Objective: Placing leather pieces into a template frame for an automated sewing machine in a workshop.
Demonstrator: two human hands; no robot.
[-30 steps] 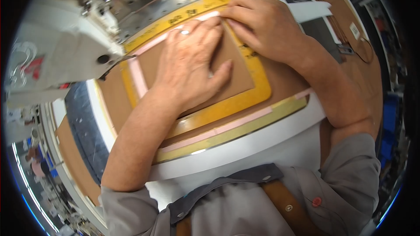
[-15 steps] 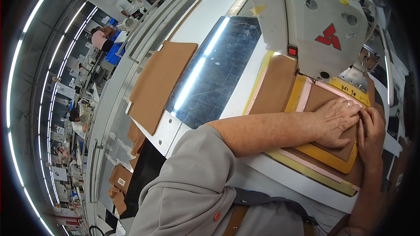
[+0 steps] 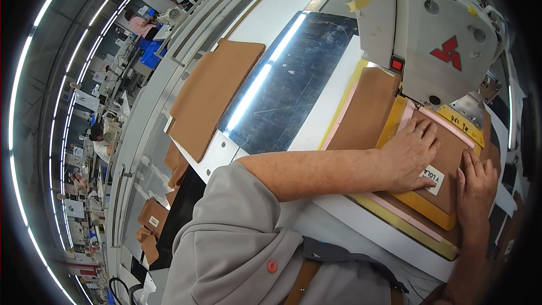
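A brown panel (image 3: pixel 451 165) lies inside a yellow frame (image 3: pixel 427 209) under the white sewing machine head (image 3: pixel 432 28). My left hand (image 3: pixel 411 155) rests flat on the panel's left part, fingers slightly apart, holding nothing. By its thumb a white label (image 3: pixel 435 179) lies on the brown surface, partly covered by the hand. My right hand (image 3: pixel 477 189) lies on the panel's right edge with fingers stretched out. A pink strip (image 3: pixel 449 126) runs along the far side of the frame, just beyond my fingertips. More brown material (image 3: pixel 361 107) lies under the frame, to its left.
Left of the work are a shiny dark plate (image 3: pixel 293 79) and a stack of brown panels (image 3: pixel 217 99). Smaller brown pieces (image 3: pixel 151 217) with a label lie lower left. A grey metal rail (image 3: pixel 127 186) borders the table. Other people sit at machines farther off.
My left hand has slid left and away from my right hand, uncovering the white label. My right hand's fingers have straightened onto the panel. The view has shifted slightly.
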